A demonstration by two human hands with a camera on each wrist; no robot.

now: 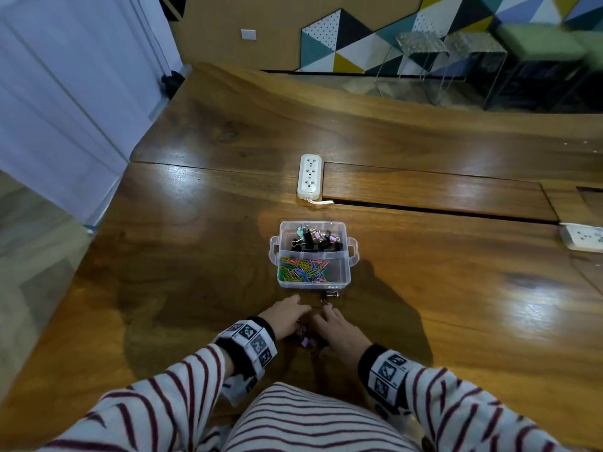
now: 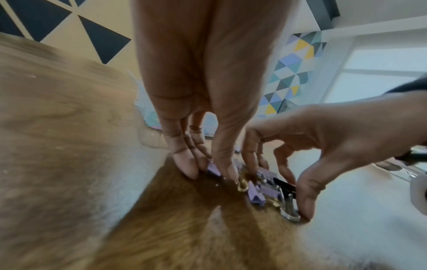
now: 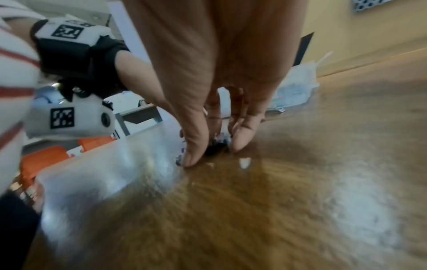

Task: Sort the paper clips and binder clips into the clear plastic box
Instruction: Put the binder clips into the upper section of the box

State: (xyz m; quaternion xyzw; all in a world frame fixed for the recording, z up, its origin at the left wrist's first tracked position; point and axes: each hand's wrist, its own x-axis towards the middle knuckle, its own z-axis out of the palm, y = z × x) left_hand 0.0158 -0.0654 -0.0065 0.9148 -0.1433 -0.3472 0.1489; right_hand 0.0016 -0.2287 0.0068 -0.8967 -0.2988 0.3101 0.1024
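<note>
The clear plastic box (image 1: 342, 272) sits mid-table, with binder clips (image 1: 315, 238) in its far compartment and coloured paper clips (image 1: 303, 270) in the near one. Just in front of it both hands work at a small heap of purple and black binder clips (image 2: 265, 186). My left hand (image 2: 209, 171) pinches a purple binder clip (image 2: 213, 169) between thumb and fingertips on the wood. My right hand (image 3: 215, 151) curls its thumb and fingers round black binder clips (image 3: 217, 144) in the heap. One or two loose clips (image 1: 329, 296) lie by the box's near wall.
A white power strip (image 1: 309, 176) lies beyond the box beside a long slot in the wooden table (image 1: 456, 288). A second strip (image 1: 582, 236) sits at the right edge. The table's left edge drops off near a white curtain (image 1: 65, 109).
</note>
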